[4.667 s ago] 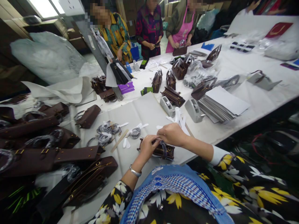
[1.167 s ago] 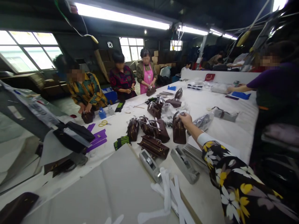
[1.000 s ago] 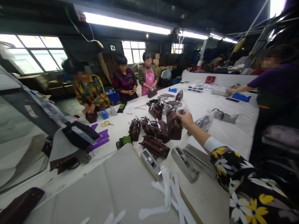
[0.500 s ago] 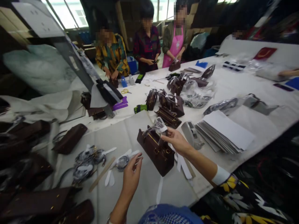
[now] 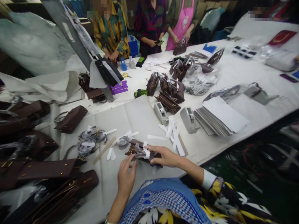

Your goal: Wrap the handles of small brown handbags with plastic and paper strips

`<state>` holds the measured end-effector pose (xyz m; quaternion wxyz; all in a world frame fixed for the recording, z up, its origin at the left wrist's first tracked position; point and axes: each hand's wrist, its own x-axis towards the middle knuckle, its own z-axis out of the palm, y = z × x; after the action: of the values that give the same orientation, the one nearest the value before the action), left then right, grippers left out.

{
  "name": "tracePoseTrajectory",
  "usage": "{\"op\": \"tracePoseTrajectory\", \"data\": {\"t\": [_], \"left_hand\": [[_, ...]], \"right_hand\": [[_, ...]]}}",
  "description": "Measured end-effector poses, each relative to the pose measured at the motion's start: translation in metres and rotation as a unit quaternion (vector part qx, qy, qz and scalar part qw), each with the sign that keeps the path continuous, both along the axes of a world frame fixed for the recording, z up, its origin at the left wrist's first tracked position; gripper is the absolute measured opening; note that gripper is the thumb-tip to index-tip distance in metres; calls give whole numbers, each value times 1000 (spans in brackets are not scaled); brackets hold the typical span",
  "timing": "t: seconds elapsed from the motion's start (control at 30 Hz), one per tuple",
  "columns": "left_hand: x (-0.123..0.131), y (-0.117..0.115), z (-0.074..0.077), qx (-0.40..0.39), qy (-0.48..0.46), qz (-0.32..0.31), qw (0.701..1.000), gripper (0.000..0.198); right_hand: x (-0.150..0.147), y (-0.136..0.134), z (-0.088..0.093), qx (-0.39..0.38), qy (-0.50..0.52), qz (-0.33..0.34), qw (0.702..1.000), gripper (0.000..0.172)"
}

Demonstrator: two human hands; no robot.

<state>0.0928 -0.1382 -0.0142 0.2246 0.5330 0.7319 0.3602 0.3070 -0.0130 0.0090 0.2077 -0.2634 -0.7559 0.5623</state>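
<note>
A small dark brown handbag (image 5: 133, 147) lies close in front of me, with clear plastic wrap and a white strip (image 5: 146, 151) about its handles. My right hand (image 5: 167, 157) grips its right part, fingers over the top and thumb on the near side. At the bag's left end, my left hand (image 5: 126, 174) has its curled fingertips and thumb on the edge. Just beyond the bag lie a wrapped bundle of strap (image 5: 122, 142) and several white strips (image 5: 172, 127). The bag's underside and right end are mostly hidden by my right hand.
Two grey tape dispensers (image 5: 189, 119) stand ahead, beside a stack of grey-white sheets (image 5: 225, 115). More brown handbags (image 5: 72, 119) crowd the left, others the middle. A grey slanted post (image 5: 77, 40) rises at left. Co-workers (image 5: 151, 31) stand across the table.
The handbag has come nearer to me and turned, from standing upright to lying lower. My left hand has moved onto its left end. A second tape dispenser is now uncovered. The view tilts further down.
</note>
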Motion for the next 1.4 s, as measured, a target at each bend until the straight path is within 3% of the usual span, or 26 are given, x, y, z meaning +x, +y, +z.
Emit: {"op": "tracePoseTrajectory", "data": {"t": [0.07, 0.1, 0.17, 0.23, 0.4, 0.63, 0.83, 1.07, 1.2, 1.33, 1.4], "left_hand": [[-2, -2, -4, -3, -11, -10, 1000, 33], [-3, -2, -5, -5, -20, -8, 1000, 35], [-4, -2, -3, -7, -30, -6, 999, 34], [-4, -1, 1, -6, -23, -8, 1000, 33], [-5, -8, 7, 0, 2, -10, 1000, 29], [-5, -21, 12, 5, 23, -14, 1000, 29], [-14, -28, 16, 10, 16, -29, 999, 27], [-20, -27, 26, 20, -43, -46, 998, 28], [-20, -14, 32, 27, -92, -72, 993, 28], [-15, 2, 34, 21, -200, -95, 975, 31], [-7, 9, 37, 4, -262, -113, 958, 33]], "right_hand": [[18, 14, -19, -25, -27, -138, 990, 42], [29, 24, -31, -36, -57, -231, 971, 36], [51, 43, -59, -40, -151, -391, 907, 31], [72, 60, -86, -35, -218, -462, 859, 26], [104, 69, -128, -30, -314, -492, 811, 27], [119, 63, -142, -58, -357, -451, 816, 11], [127, 64, -129, -72, -331, -459, 822, 9], [114, 51, -81, -74, -214, -529, 818, 25], [83, 19, -49, -101, -104, -518, 843, 35], [50, -24, -19, -194, 51, -425, 883, 36], [37, -43, -6, -204, 50, -394, 895, 36]]}}
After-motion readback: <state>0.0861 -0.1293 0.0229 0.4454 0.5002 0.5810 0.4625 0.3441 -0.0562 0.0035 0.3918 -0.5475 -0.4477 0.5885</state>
